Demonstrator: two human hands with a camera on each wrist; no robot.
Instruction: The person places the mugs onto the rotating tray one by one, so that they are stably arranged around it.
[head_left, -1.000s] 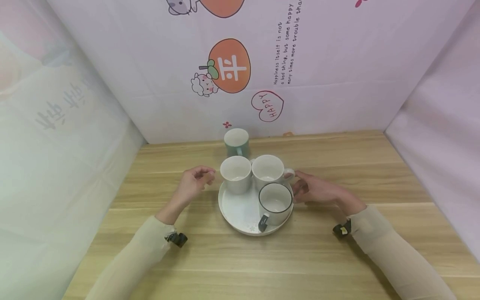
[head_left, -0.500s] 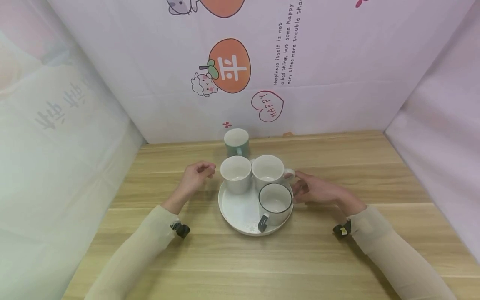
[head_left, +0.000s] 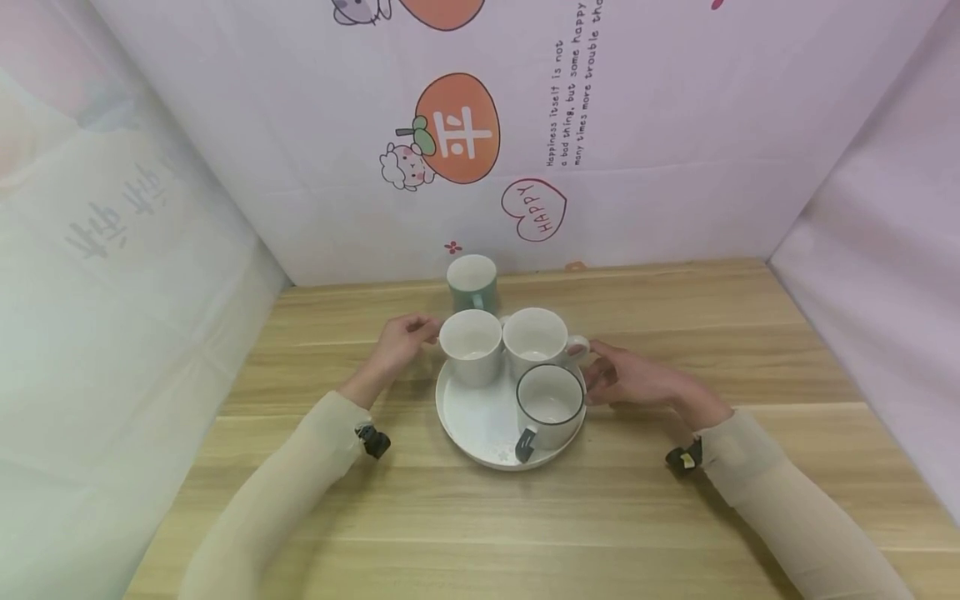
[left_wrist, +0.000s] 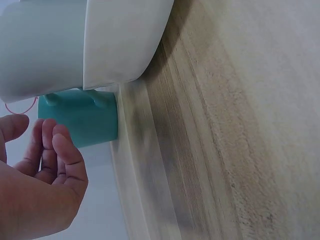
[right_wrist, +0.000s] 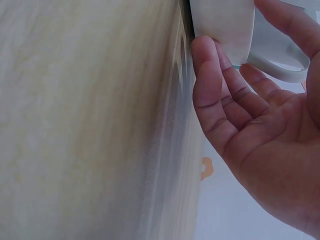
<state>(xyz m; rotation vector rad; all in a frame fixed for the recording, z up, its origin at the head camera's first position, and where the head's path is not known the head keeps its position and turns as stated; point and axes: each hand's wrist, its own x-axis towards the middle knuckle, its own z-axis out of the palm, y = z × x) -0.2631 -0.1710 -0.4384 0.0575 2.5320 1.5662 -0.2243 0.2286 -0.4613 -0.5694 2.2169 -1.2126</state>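
A round white tray [head_left: 480, 429] holds a left white mug [head_left: 474, 365], a rear white mug [head_left: 532, 346] and a white mug with a black rim and dark handle [head_left: 553, 427]. Behind them stands a teal mug [head_left: 472, 293], its handle facing the tray. My left hand [head_left: 401, 343] hovers left of the left white mug, fingers loosely bent around nothing. In the left wrist view its fingers lie near the teal mug [left_wrist: 85, 120], apparently apart from it. My right hand [head_left: 636, 379] is at the tray's right side, fingertips touching its outer wall [right_wrist: 225, 27], fingers relaxed.
A wooden table [head_left: 495, 533] carries everything. White printed cloth [head_left: 660, 167] rises behind the table, with cloth at both sides too. The teal mug stands close to the back cloth.
My left hand has moved forward and to the right, closer to the left white mug and the teal mug. The right hand, tray and mugs stay where they were.
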